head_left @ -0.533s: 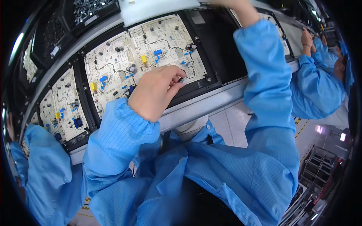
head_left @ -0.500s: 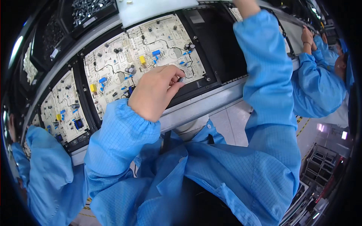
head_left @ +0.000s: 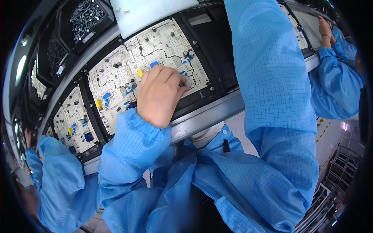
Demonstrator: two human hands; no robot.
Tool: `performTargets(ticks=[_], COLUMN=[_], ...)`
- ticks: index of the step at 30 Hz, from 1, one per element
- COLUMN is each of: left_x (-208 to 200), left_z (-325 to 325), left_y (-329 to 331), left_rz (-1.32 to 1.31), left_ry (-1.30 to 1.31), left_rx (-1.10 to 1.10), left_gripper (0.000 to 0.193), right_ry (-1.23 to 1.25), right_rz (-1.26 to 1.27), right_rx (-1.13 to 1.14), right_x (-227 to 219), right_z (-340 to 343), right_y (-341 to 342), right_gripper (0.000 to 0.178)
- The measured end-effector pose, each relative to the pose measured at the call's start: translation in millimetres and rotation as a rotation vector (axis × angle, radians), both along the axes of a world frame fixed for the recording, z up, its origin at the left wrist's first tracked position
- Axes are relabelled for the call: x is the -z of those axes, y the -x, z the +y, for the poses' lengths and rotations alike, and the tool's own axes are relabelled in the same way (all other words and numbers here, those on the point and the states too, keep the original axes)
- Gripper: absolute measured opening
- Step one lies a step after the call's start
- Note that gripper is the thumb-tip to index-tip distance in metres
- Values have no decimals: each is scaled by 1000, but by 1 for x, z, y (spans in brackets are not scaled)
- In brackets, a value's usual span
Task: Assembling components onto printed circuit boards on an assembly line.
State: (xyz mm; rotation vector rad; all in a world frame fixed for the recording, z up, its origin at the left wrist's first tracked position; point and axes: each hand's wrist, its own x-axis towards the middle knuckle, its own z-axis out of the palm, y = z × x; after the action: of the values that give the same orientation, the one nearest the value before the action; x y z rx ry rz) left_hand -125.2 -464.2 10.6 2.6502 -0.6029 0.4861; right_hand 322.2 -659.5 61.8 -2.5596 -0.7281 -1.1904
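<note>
My left hand (head_left: 161,95) is closed in a pinch low over the right-hand one of two pale circuit boards (head_left: 155,42) lying side by side in a black frame. Between the thumb and fingertips, near the board's lower right corner, is a small dark electronic component, mostly covered by the fingers. A blue block-shaped part (head_left: 154,63) and a yellow block-shaped part (head_left: 140,73) stand on the board beside the knuckles. My right sleeve (head_left: 272,70) reaches forward past the upper edge, and the right hand is out of view.
Black bins at the far left hold screws (head_left: 86,19), dark parts (head_left: 55,52) and white parts (head_left: 38,83). A white foam sheet (head_left: 151,15) lies behind the boards. A metal rail (head_left: 210,112) borders the front. Co-workers in blue sleeves stand left (head_left: 62,167) and right (head_left: 330,85).
My right arm has stretched farther forward, taking its hand out of view. My left hand stays pinched, now lower against the board's corner. The whole view has shifted slightly.
</note>
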Motion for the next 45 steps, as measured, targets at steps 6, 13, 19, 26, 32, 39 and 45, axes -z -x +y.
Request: performTargets(ticks=[6,13,19,26,32,39,45], left_x=[-3,-2,2,2,4,-2,-4], left_z=[-13,-19,-20,-22,-27,-22,-23], left_y=[2,8,9,8,5,6,3], left_rz=[-41,-117,-152,-68,-37,-28,-72], left_ry=[-102,-190,-223,-229,-201,-118,-125], left_rx=[-53,-102,-166,-178,-206,-146,-132], left_gripper=[17,11,6,13,12,13,9], right_ry=[-131,-410,-754,-609,-697,-656,-555], right_rz=[85,223,386,277,516,643,570], right_rx=[113,-16,-108,-453,-439,-549,-538], right_x=[-8,-29,-68,-43,-14,0,0], right_z=[-3,-8,-4,-27,-18,-2,-1], right_y=[1,37,146,185,201,217,218], right_gripper=[17,14,17,15,13,10,12])
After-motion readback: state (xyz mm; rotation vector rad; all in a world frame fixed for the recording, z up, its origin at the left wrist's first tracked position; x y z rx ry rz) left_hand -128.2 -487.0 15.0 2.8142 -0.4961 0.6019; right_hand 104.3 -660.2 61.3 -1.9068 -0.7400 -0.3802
